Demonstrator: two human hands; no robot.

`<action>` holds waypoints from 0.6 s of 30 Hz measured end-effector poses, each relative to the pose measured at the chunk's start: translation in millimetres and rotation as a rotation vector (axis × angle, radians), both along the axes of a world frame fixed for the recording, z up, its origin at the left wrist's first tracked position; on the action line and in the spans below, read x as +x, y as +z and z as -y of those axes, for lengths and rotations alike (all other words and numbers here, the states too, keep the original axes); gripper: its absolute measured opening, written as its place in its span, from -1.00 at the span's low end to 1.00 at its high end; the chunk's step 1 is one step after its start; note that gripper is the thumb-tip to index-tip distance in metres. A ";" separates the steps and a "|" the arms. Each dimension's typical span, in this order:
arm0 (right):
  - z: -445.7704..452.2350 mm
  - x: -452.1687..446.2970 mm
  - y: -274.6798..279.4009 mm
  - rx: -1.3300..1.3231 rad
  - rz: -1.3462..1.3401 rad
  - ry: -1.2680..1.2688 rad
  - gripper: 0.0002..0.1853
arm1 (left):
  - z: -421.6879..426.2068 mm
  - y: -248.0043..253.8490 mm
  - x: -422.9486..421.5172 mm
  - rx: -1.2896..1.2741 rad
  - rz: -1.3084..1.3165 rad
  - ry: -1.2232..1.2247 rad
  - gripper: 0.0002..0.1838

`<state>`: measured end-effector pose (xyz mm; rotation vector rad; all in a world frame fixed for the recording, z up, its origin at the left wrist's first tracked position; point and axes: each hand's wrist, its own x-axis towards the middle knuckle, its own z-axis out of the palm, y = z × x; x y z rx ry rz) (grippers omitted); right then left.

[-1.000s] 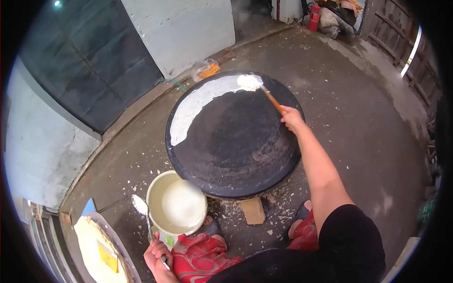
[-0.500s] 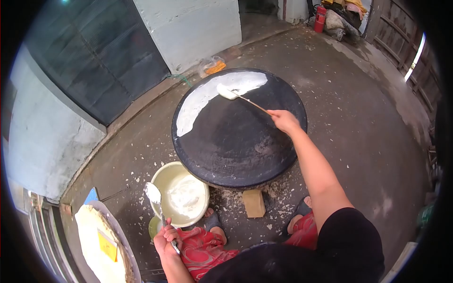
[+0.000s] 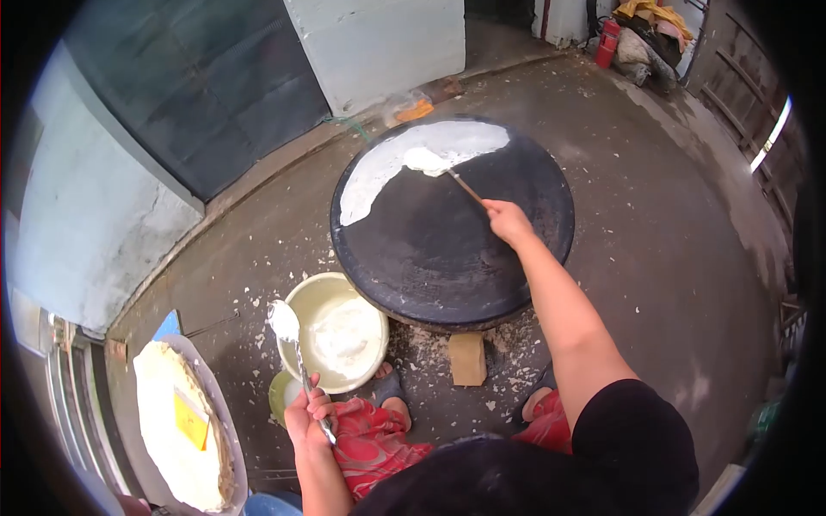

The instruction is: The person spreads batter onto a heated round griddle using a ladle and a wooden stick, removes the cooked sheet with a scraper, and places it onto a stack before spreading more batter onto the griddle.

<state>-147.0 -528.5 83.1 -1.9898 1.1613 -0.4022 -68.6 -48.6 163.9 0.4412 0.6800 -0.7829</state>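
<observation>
My right hand (image 3: 510, 222) is closed on the wooden handle of a spreading tool (image 3: 465, 186), whose head is covered in white batter. That head rests on the far part of a large round black griddle (image 3: 447, 249), where a curved band of white batter (image 3: 376, 168) lies along the far left edge. Low on the left, my left hand (image 3: 308, 414) grips a metal ladle (image 3: 303, 365) with white batter in its bowl. Beside the ladle, partly behind it, is a pale bucket (image 3: 375, 335) holding white batter.
At lower left a stack of pale flatbreads (image 3: 176, 430) with a yellow packet lies on a round tray. A tan block (image 3: 467, 359) stands below the griddle's near edge. A plastic bag with something orange (image 3: 415, 110) lies beyond it; a red extinguisher (image 3: 607, 43) stands far back.
The spreading tool has moved left and inward from the griddle's far right, and the white band is wider. The ladle is still held. The whole view has shifted slightly.
</observation>
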 end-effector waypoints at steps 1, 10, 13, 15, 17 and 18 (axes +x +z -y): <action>0.6 -2.0 -2.5 0.003 -0.003 0.003 -0.68 | 0.1 0.0 0.4 -0.009 -0.001 -0.005 -0.68; -16.1 -51.9 0.4 -0.026 0.076 -0.142 -0.68 | -0.8 1.0 -1.0 0.017 0.027 -0.026 -0.68; -50.2 -7.4 14.4 -0.050 -0.082 0.093 -0.68 | 0.6 1.2 -1.2 0.007 0.023 -0.036 -0.69; -51.5 -8.4 33.4 -0.002 -0.106 0.166 -0.68 | 0.8 3.9 -2.9 0.002 0.014 -0.036 -0.70; -46.5 -26.3 53.0 0.028 -0.117 0.121 -0.69 | -0.3 5.9 -3.9 0.011 0.005 -0.037 -0.70; -49.8 -31.2 58.0 -0.013 -0.141 0.009 -0.69 | 0.2 5.3 -3.7 0.005 0.004 -0.027 -0.70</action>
